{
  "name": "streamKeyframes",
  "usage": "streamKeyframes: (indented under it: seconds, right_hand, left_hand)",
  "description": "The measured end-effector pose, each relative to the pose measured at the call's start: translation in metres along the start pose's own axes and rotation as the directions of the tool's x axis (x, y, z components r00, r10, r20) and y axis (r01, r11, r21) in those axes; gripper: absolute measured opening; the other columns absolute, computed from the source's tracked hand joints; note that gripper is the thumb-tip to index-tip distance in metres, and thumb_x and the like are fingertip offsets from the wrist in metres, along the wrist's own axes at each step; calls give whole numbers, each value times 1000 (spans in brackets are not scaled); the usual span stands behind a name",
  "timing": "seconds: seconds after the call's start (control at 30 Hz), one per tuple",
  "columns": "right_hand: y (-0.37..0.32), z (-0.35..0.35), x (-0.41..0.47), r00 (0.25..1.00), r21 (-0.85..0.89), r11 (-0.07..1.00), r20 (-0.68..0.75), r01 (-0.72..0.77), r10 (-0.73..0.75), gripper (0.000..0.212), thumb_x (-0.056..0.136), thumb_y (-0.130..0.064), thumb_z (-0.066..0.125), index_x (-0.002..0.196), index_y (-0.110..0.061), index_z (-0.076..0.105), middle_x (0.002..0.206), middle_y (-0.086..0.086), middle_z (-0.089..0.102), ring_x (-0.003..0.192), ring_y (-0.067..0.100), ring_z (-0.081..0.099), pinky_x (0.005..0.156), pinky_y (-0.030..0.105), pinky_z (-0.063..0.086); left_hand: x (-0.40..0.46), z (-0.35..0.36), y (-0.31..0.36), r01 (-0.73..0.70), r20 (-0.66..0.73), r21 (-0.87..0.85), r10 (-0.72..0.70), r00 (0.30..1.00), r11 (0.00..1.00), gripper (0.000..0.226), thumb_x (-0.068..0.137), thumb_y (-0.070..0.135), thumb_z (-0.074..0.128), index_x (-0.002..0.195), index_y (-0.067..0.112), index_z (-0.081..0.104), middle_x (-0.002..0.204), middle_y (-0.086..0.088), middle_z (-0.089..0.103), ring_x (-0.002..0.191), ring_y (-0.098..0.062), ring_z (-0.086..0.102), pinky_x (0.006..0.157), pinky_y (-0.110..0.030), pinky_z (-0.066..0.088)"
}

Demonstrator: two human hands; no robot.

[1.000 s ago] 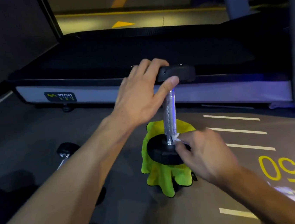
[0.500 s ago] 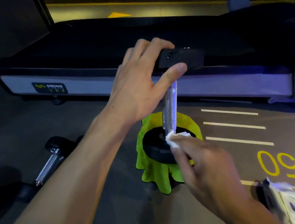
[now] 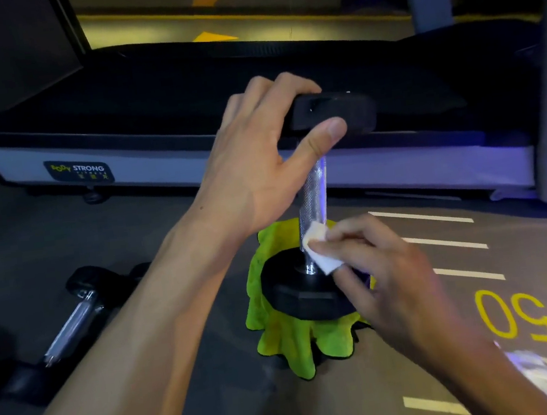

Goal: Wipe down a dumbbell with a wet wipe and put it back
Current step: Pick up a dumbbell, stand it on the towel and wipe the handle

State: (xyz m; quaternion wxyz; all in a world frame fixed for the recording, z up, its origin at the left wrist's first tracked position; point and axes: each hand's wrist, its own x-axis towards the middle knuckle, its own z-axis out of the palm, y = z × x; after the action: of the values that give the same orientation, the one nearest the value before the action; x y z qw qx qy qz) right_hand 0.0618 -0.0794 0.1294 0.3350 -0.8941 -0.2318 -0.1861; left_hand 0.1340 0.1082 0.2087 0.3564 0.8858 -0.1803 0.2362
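Upright on its lower head, the black rubber-headed dumbbell with a knurled chrome handle [image 3: 312, 199] stands on a crumpled lime-green cloth [image 3: 290, 338] on the grey gym floor [image 3: 172, 232], and we steady it with our left hand [image 3: 261, 171], fingers and thumb curled round the upper head. Our right hand [image 3: 386, 279] pinches a small folded white wet wipe [image 3: 321, 253] against the bottom of the handle, just above the lower head. Off to the left a second black dumbbell [image 3: 73, 319] lies on its side on the floor, and a black treadmill [image 3: 184, 91] stretches behind.
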Motion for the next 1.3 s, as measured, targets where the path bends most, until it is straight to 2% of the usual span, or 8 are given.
streamKeyframes:
  seconds: [0.2, 0.33, 0.47, 0.6, 0.8, 1.0, 1.17, 1.3]
  right_hand:
    - [-13, -21, 34, 892, -156, 988, 448, 15, 57, 38, 93, -15, 62, 115, -41, 77, 110, -20, 67, 98, 8, 62, 82, 23, 45]
    - [-17, -6, 39, 885, -318, 947, 450, 31, 122, 42, 89, -14, 59, 117, -42, 73, 114, -11, 68, 105, 26, 65, 86, 39, 54]
    - [-13, -6, 29, 961, -163, 985, 277, 51, -4, 35, 83, -16, 60, 105, -36, 77, 101, -16, 67, 89, 19, 67, 69, 29, 49]
    - [-12, -14, 48, 992, -228, 968, 95, 102, -82, 35, 87, -13, 61, 113, -30, 76, 95, -3, 66, 82, 31, 66, 66, 43, 57]
    - [-30, -13, 39, 852, -333, 941, 509, 61, 125, 38, 91, -21, 49, 118, -40, 68, 113, -6, 65, 107, 31, 65, 85, 46, 56]
    - [-34, -18, 59, 973, -316, 945, 230, 83, -8, 36, 92, -18, 49, 116, -32, 73, 106, -1, 66, 96, 34, 64, 72, 48, 56]
    - [-23, -8, 35, 911, -235, 966, 412, 108, -2, 40, 87, -26, 43, 114, -40, 69, 113, -10, 67, 106, 28, 66, 80, 48, 57]
    - [-11, -20, 63, 993, -295, 948, 50, 117, -107, 36, 89, -14, 57, 116, -31, 74, 99, 0, 67, 89, 34, 65, 68, 47, 57]
  left_hand:
    - [-1, 1, 4, -5, -6, -18, 5, 1000, 1000, 45, 99, 63, 56, 134, 34, 58, 108, 18, 44, 107, -9, 42, 89, -24, 37]
    - [-1, -2, 3, 1, 11, -37, -1, 1000, 999, 43, 99, 61, 58, 134, 35, 57, 107, 20, 43, 109, -9, 42, 90, -19, 38]
    - [-2, -2, 3, 10, 13, -69, -9, 1000, 998, 40, 100, 58, 60, 133, 36, 58, 105, 23, 43, 112, -9, 42, 91, -7, 32]
    - [1, 1, 4, -1, 11, -73, 2, 1000, 997, 40, 99, 58, 60, 131, 34, 59, 103, 23, 43, 107, -9, 42, 90, -8, 32]
    - [0, -1, 2, -4, 1, -90, 4, 1000, 996, 40, 99, 59, 60, 132, 36, 59, 105, 22, 45, 110, -9, 42, 92, -5, 31]
    - [1, -2, 0, 15, 18, -110, -13, 1000, 994, 39, 99, 59, 60, 132, 37, 59, 107, 23, 46, 110, -7, 42, 91, -3, 30]
    - [0, -3, -2, 23, 19, -155, -20, 1000, 988, 36, 107, 52, 39, 133, 40, 61, 107, 26, 48, 114, -8, 44, 98, -5, 28]
    - [4, -5, -5, 51, 45, -188, -43, 998, 981, 39, 111, 44, 30, 134, 41, 62, 109, 25, 52, 117, -9, 46, 97, -4, 28]
